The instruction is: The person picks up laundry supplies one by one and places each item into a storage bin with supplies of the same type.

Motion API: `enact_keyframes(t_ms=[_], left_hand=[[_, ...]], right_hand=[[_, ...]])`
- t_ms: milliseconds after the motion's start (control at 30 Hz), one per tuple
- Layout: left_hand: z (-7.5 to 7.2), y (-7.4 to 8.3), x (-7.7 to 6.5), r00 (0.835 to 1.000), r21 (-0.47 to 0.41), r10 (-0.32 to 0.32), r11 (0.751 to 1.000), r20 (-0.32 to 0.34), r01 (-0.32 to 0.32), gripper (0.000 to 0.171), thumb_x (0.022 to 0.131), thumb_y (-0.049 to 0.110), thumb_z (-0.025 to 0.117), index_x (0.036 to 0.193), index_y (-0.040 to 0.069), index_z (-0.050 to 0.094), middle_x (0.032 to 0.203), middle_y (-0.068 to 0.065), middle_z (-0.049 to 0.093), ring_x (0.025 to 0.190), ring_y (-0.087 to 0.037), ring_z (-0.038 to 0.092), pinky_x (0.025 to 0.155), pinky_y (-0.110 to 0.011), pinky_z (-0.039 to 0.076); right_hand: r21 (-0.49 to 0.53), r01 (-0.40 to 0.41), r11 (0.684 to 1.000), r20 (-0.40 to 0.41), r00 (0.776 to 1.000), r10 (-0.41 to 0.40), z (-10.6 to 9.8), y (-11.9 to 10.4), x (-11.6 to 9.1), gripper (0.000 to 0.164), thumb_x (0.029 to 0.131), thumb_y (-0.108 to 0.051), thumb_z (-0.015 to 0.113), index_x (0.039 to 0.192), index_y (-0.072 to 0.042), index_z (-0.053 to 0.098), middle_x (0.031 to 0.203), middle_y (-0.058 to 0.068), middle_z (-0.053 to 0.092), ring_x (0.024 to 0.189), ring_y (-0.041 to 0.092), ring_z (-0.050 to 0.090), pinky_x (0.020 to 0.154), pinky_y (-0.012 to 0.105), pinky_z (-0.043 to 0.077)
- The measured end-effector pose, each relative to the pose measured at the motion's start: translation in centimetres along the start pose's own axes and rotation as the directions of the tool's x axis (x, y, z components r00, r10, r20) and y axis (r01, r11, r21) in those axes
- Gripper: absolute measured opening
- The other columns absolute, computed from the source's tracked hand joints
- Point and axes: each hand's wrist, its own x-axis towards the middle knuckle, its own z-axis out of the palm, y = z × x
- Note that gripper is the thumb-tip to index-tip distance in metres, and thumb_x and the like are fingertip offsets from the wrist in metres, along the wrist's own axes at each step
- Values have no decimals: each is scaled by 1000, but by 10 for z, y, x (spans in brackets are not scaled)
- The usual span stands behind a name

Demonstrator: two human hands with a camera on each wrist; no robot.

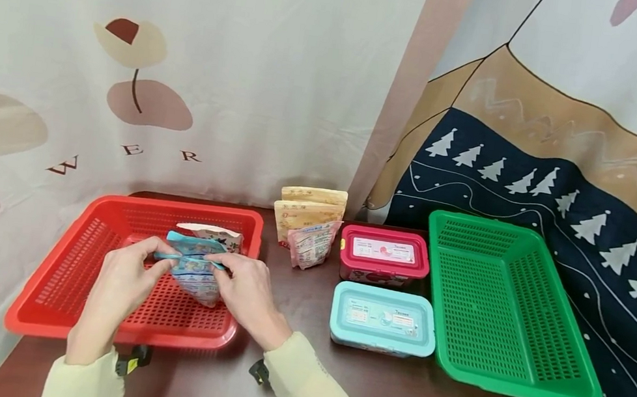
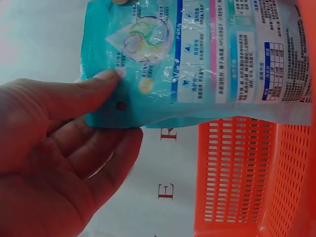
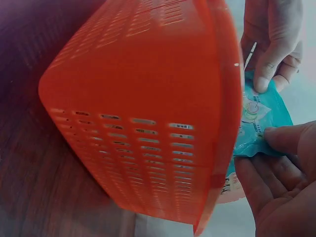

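Both hands pinch the top corners of a teal detergent pouch [image 1: 197, 280], which hangs upright over the red basket [image 1: 47, 299]. The left hand [image 1: 120, 281] grips its left corner. In the left wrist view, the thumb presses the pouch's printed face [image 2: 212, 54] near a small punched hole, fingers behind. The right hand [image 1: 251, 292] grips the right corner, thumb in front. More teal wrapping [image 1: 195, 243] shows just behind the held edge. A white patterned pouch [image 1: 228, 237] leans at the basket's back. In the right wrist view, the basket wall [image 3: 138, 84] hides the pouch's lower part.
Tan pouches [image 1: 307, 213] and a pink pouch [image 1: 312, 245] stand right of the red basket. A magenta lidded box [image 1: 384, 268] stands behind a light blue lidded box [image 1: 381, 343]. A green basket [image 1: 515, 391] lies at the right. A printed curtain [image 1: 283, 90] hangs behind the table.
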Motion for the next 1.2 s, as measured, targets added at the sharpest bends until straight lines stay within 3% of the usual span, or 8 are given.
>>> enact_keyframes(t_ms=[333,567,867,1200], left_hand=[[4,-3,6,998,7,-47,999,32,47,7,92,3,74,99,5,72,71,-4,66,51,-17,38,47,-30,32],[4,-3,8,989,11,-99,995,111,98,11,95,4,71,105,1,70,61,-2,54,53,-20,39,48,-32,33],[2,-2,10,990,53,-72,996,126,65,19,93,5,74,109,-2,69,86,-16,71,61,-21,48,53,-34,38],[-1,2,2,992,54,-71,996,99,66,40,90,10,79,127,-1,66,115,-29,68,65,-23,50,54,-34,39]], right_hand=[[-34,13,999,0,1000,-13,7,3,2,21,96,-15,75,115,-20,81,112,-6,77,89,0,70,72,13,48],[-53,1,999,22,1000,0,10,3,3,21,97,-17,74,117,-20,81,113,-6,77,100,4,72,81,18,54],[-33,-56,998,147,987,60,6,3,-3,35,100,-34,71,131,-20,73,127,-5,72,114,6,68,95,22,52],[28,-61,998,87,995,59,-14,4,-19,37,99,-38,72,130,-19,73,127,-6,72,115,5,67,96,23,52]])
